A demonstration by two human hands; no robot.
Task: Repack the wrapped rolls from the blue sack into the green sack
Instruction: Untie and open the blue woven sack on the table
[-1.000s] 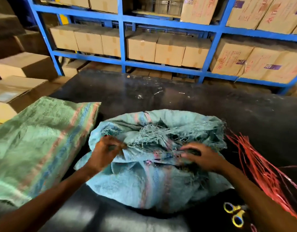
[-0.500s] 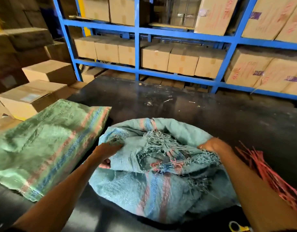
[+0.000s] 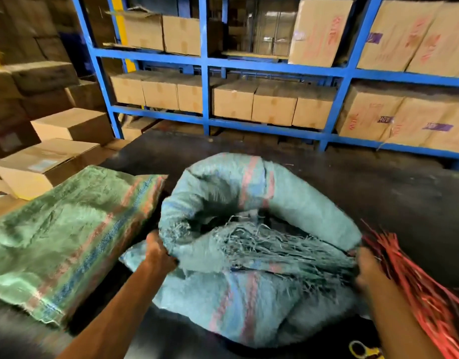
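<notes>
Blue steel shelving (image 3: 334, 71) is seen across the back, loaded on each level with brown cardboard cartons (image 3: 272, 104), some printed in red. More cartons are stacked at the left, beside a dark table (image 3: 378, 193) that fills the lower half of the view.

On the table, the blue sack (image 3: 249, 301) is found in the middle, bulging and marked with pink and darker blue stripes. Its upper part is rolled outward into a thick collar around a dark opening, and the frayed threads of its cut edge are spread across the near side of that opening. What lies inside cannot be made out, so the wrapped rolls are not seen.

The green sack (image 3: 54, 239) is laid flat to the left of the blue one, just beside it, with a stripe of pink and blue running along its right-hand side.

A bundle of red plastic strips (image 3: 414, 286) is spread at the right edge of the table, close to the blue sack.

The rolled edge of the blue sack is gripped on its left side by the left hand (image 3: 158, 251), fingers curled into the cloth. The opposite side is gripped by the right hand (image 3: 367, 268), which is blurred.

A yellow scissor handle (image 3: 360, 351) is partly visible at the bottom edge.
</notes>
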